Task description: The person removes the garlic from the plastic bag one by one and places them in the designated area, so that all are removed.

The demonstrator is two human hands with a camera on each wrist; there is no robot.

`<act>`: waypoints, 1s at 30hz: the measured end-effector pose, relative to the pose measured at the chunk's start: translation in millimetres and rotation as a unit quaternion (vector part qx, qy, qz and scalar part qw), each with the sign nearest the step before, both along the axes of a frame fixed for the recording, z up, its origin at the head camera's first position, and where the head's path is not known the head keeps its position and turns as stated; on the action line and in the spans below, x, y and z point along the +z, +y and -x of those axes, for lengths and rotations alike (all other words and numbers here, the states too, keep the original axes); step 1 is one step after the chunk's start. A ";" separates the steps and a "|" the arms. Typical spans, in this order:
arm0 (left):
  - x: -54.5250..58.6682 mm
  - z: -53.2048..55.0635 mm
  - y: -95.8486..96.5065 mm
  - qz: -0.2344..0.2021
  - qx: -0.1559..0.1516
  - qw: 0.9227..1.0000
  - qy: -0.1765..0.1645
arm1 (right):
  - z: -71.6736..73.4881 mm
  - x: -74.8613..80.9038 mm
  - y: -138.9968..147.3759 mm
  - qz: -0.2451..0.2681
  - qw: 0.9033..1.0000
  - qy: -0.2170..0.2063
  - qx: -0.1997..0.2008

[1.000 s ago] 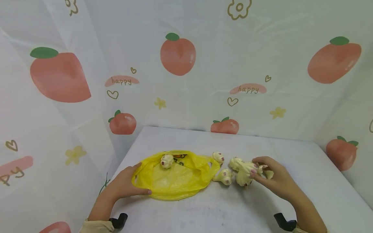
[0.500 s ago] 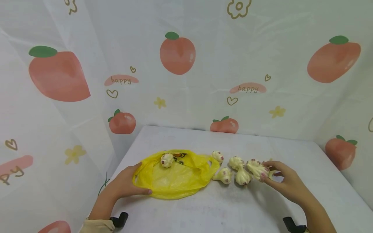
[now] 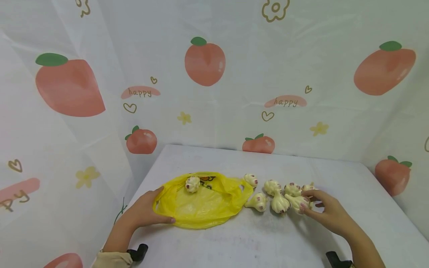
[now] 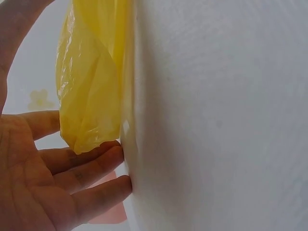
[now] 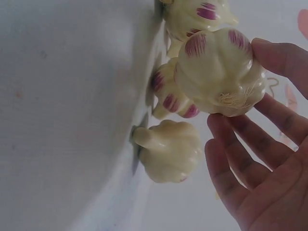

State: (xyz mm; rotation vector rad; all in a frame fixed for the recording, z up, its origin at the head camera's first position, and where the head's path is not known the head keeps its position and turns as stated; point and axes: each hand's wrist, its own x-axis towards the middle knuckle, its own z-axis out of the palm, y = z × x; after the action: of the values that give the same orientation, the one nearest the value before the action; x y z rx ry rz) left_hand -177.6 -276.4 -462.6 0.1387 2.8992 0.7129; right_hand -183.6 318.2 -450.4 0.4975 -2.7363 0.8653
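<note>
My right hand (image 3: 326,212) pinches a garlic bulb (image 5: 219,72), cream with purple streaks, between thumb and fingers; in the right wrist view its root end faces the camera. Close behind it in the head view are two more bulbs, one garlic bulb (image 3: 293,189) plainly visible and another partly covered by the fingers. At the left side of a yellow plastic bag (image 3: 201,219), my left hand (image 3: 144,214) lies spread with the thumb along the front. In the left wrist view its extended fingers (image 4: 86,174) touch the bag. One bulb (image 3: 192,184) sits in the bag's mouth.
Between the bag and my right hand lie several bulbs, among them a garlic bulb (image 3: 258,203) lying on its side and another (image 3: 250,180) behind it. They rest on a white table (image 3: 234,245). Behind stands a fruit-print curtain (image 3: 228,111).
My right hand has moved slightly right with the garlic bulb, which has turned and come forward, uncovering bulbs behind it. The left hand and the bag have stayed in place.
</note>
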 end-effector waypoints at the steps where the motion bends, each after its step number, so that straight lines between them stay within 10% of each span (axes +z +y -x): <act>1: 0.3 0.0 0.1 0.000 0.000 1.000 0.000 | 0.1 -0.2 0.0 0.000 1.000 -0.001 0.000; 19: 0.5 -0.1 0.2 -0.005 0.000 1.000 -0.005 | -0.2 -2.7 -0.2 0.001 1.000 -0.024 -0.009; 30: 0.5 -0.4 0.0 -0.004 0.000 1.000 -0.001 | 0.8 2.2 3.0 0.014 0.999 0.032 -0.013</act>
State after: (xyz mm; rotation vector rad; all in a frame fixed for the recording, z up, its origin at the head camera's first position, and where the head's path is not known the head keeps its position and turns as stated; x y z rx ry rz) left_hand -177.2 -276.5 -462.0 0.1375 2.8952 0.7230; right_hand -184.4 321.2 -448.1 0.4762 -2.6637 0.8640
